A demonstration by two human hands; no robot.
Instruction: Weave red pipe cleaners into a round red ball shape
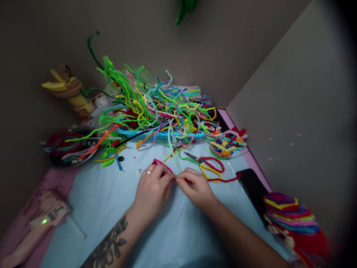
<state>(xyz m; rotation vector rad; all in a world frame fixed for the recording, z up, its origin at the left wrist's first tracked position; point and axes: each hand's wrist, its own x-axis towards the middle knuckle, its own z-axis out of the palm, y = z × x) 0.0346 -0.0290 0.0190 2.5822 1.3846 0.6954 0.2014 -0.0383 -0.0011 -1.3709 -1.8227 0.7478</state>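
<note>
My left hand [156,184], with a ring on one finger, is closed in a pinch on a red pipe cleaner [227,180]. Its fingertips nearly meet those of my right hand [196,186], which pinches the same red stem. The stem's free end stretches out to the right past my right hand. A pink-red loop [164,163] of pipe cleaner shows just above my left fingers. Scissors [206,163] with one red and one yellow handle lie open just beyond my right hand. The short stretch of stem between my fingertips is mostly hidden.
A blue tray [161,134] heaped with pipe cleaners [167,100] stands at the back. Left are a glue gun [50,219], a dark bowl [55,160] and a green frog-like figure [110,147]. Right are a black phone [253,190], colourful woven pieces [225,145] and a striped piece [292,216].
</note>
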